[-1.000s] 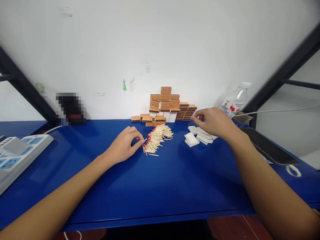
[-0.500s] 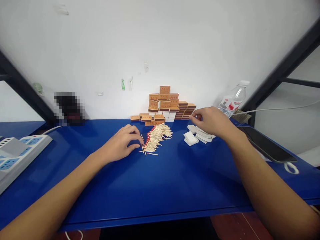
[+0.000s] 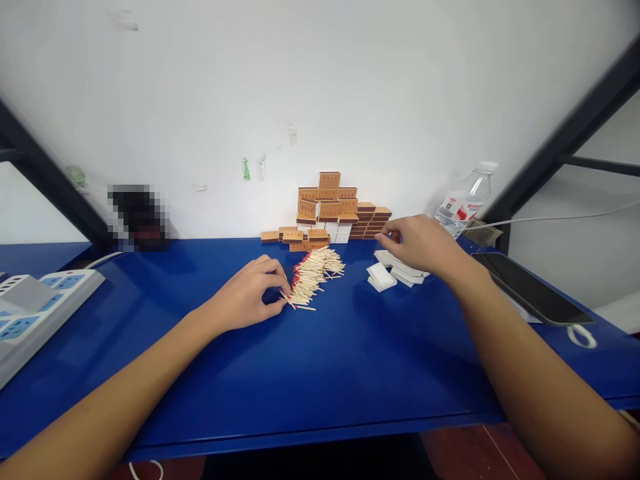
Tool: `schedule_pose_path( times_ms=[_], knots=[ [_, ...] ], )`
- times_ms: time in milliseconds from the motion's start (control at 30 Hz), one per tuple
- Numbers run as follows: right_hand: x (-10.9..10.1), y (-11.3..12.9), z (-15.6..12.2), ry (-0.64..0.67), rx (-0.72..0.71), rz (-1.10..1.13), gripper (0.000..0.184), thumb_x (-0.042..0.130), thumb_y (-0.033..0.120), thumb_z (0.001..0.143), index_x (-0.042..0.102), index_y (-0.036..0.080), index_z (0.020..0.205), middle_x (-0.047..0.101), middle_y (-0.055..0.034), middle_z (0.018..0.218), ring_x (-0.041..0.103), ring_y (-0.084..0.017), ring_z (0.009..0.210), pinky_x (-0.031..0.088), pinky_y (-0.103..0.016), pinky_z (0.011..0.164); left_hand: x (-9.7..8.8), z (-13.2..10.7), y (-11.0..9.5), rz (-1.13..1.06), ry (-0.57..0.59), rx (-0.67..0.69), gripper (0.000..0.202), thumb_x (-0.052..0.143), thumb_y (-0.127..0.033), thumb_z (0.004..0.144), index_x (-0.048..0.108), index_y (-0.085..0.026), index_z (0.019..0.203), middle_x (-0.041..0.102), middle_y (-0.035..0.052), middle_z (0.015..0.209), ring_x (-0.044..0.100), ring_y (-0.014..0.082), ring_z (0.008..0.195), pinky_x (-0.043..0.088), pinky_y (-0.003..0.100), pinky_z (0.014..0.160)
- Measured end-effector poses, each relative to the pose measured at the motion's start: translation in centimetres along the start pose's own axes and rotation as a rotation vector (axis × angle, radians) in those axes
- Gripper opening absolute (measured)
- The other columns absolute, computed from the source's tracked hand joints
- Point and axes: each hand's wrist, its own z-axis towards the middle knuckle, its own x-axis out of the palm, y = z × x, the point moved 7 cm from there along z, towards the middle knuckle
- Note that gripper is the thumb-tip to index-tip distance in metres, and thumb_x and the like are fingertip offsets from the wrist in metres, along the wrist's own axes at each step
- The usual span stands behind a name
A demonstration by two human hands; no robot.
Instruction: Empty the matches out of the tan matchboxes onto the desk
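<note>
At the left edge of the match pile (image 3: 311,275), my left hand (image 3: 257,290) has thumb and fingertips closed on a few loose matches (image 3: 288,300). The pile's red heads face left, toward that hand. Over several white matchbox trays (image 3: 382,276) hovers my right hand (image 3: 417,241), its fingers curled and the thumb against them, with nothing visible in the grip. Behind the pile, orange-brown matchboxes (image 3: 329,210) are stacked against the wall, with more in a lower stack (image 3: 369,221) to their right.
A plastic bottle (image 3: 463,200) stands at the back right, beside a dark phone (image 3: 533,287) with a white cable. On the left lies a power strip (image 3: 55,300). The blue table (image 3: 320,380) ends at a front edge near me.
My left hand has shifted slightly down and right, and its thumb and fingers have closed over the loose matches at the pile's edge. The right hand has barely moved.
</note>
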Motion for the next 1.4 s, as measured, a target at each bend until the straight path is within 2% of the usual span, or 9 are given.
schedule_pose_path(
  times_ms=[267, 500, 733, 900, 1000, 1133, 1233, 1400],
  knots=[
    [0.4, -0.2, 0.2, 0.016, -0.011, 0.011, 0.032, 0.053, 0.039, 0.097, 0.078, 0.019, 0.094, 0.078, -0.0083, 0.086, 0.068, -0.025, 0.076, 0.038, -0.033, 0.06, 0.4, 0.1, -0.2, 0.09, -0.066, 0.054, 0.01, 0.068, -0.03, 0.099, 0.073, -0.023, 0.105, 0.068, 0.0054, 0.102, 0.057, 0.0228, 0.098, 0.046, 0.038, 0.088],
    [0.5, -0.1, 0.2, 0.019, -0.021, 0.018, 0.032, 0.053, 0.04, 0.097, 0.078, 0.019, 0.093, 0.078, -0.0087, 0.087, 0.067, -0.024, 0.075, 0.036, -0.032, 0.06, 0.7, 0.1, -1.4, 0.034, -0.089, 0.067, 0.012, 0.065, -0.03, 0.101, 0.074, -0.022, 0.101, 0.065, 0.0059, 0.101, 0.057, 0.0221, 0.097, 0.049, 0.039, 0.09],
    [1.2, 0.8, 0.2, 0.034, -0.07, 0.049, 0.031, 0.053, 0.04, 0.097, 0.077, 0.02, 0.092, 0.077, -0.0076, 0.085, 0.067, -0.023, 0.074, 0.038, -0.032, 0.062, 1.9, 0.5, -2.6, 0.044, -0.037, 0.088, 0.015, 0.065, -0.033, 0.101, 0.076, -0.023, 0.097, 0.065, 0.0085, 0.113, 0.057, 0.0264, 0.11, 0.048, 0.046, 0.098],
    [1.4, 1.0, 0.2, 0.037, -0.095, 0.054, 0.032, 0.052, 0.039, 0.097, 0.076, 0.02, 0.09, 0.077, -0.0086, 0.084, 0.067, -0.024, 0.074, 0.039, -0.033, 0.062, 1.4, 0.5, -2.6, 0.069, -0.033, 0.089, 0.013, 0.065, -0.029, 0.1, 0.076, -0.024, 0.093, 0.064, 0.0081, 0.117, 0.055, 0.0275, 0.115, 0.046, 0.046, 0.1],
    [1.4, 0.9, 0.2, 0.037, -0.09, 0.058, 0.031, 0.052, 0.039, 0.097, 0.076, 0.021, 0.09, 0.077, -0.008, 0.084, 0.067, -0.024, 0.073, 0.039, -0.034, 0.062, 0.3, 0.4, -1.6, 0.062, -0.087, 0.064, 0.013, 0.065, -0.03, 0.1, 0.076, -0.024, 0.095, 0.064, 0.0073, 0.115, 0.056, 0.0264, 0.113, 0.046, 0.046, 0.101],
    [1.4, 1.4, 0.1, 0.06, -0.082, 0.062, 0.03, 0.053, 0.037, 0.096, 0.077, 0.02, 0.092, 0.076, -0.0075, 0.083, 0.066, -0.024, 0.074, 0.038, -0.033, 0.061, -0.7, 0.4, 1.3, 0.136, -0.177, -0.028, 0.017, 0.059, -0.026, 0.102, 0.073, -0.023, 0.11, 0.066, 0.008, 0.11, 0.057, 0.0257, 0.108, 0.047, 0.045, 0.099],
    [1.5, 1.9, 0.0, 0.07, -0.081, 0.075, 0.029, 0.054, 0.037, 0.097, 0.077, 0.02, 0.094, 0.076, -0.0077, 0.085, 0.067, -0.023, 0.075, 0.038, -0.033, 0.061, 0.0, 0.7, 3.4, 0.197, -0.136, -0.068, 0.021, 0.058, -0.024, 0.102, 0.072, -0.024, 0.117, 0.064, 0.0094, 0.117, 0.055, 0.0277, 0.114, 0.046, 0.047, 0.102],
    [1.7, 2.3, 0.1, 0.079, -0.095, 0.087, 0.028, 0.054, 0.037, 0.097, 0.076, 0.02, 0.09, 0.076, -0.0066, 0.082, 0.066, -0.023, 0.075, 0.038, -0.032, 0.06, 1.3, 1.2, 4.6, 0.207, -0.084, -0.088, 0.016, 0.059, -0.026, 0.102, 0.074, -0.024, 0.105, 0.061, 0.0107, 0.127, 0.051, 0.0306, 0.123, 0.043, 0.051, 0.105]
  ],
)
